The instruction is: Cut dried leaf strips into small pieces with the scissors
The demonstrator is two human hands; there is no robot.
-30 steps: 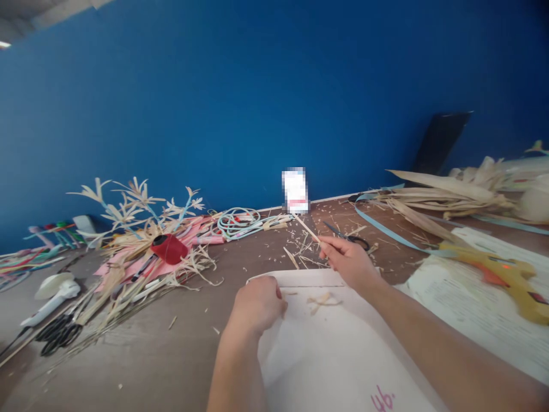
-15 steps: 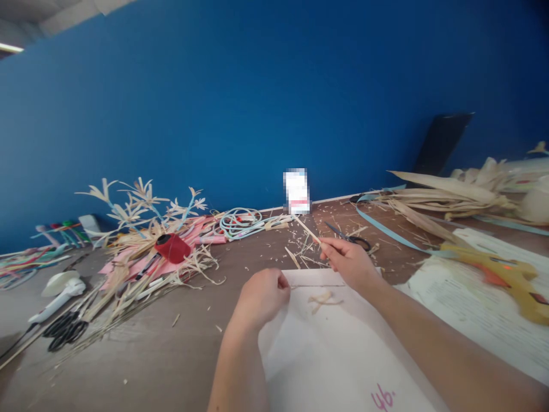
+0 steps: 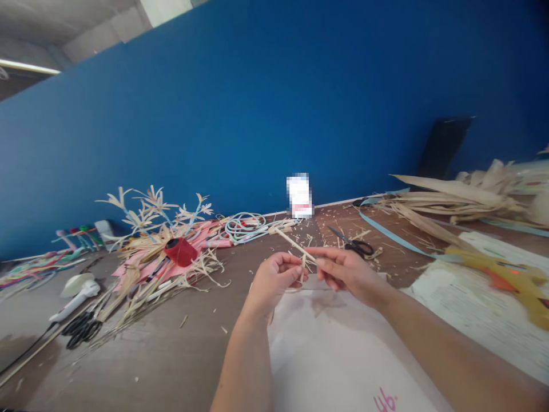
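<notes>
My right hand (image 3: 349, 273) is closed in a pinch on a thin straw-coloured stick (image 3: 291, 241), which points up and to the left. Close beside it, my left hand (image 3: 277, 279) pinches a small pale dried-leaf strip (image 3: 303, 266) by the near part of the stick. Whether strip and stick touch, I cannot tell. Below both hands lies a white paper sheet (image 3: 338, 349) with a purple handwritten number near its lower edge. Black-handled scissors (image 3: 358, 246) rest on the table just beyond my right hand.
Left: pale leaf flowers (image 3: 156, 214) on blue stems, a red spool (image 3: 182, 252), a white corded tool (image 3: 77, 300) and black-handled scissors (image 3: 81, 330). Right: dried leaves (image 3: 450, 194), blue ribbon (image 3: 386, 229) and a yellow-orange object (image 3: 501, 274) on printed papers. A blue partition (image 3: 266, 103) stands behind.
My left hand has come up off the paper, now with a pale strip in its fingers. My right hand has drawn the stick back toward it. The view has shifted slightly.
</notes>
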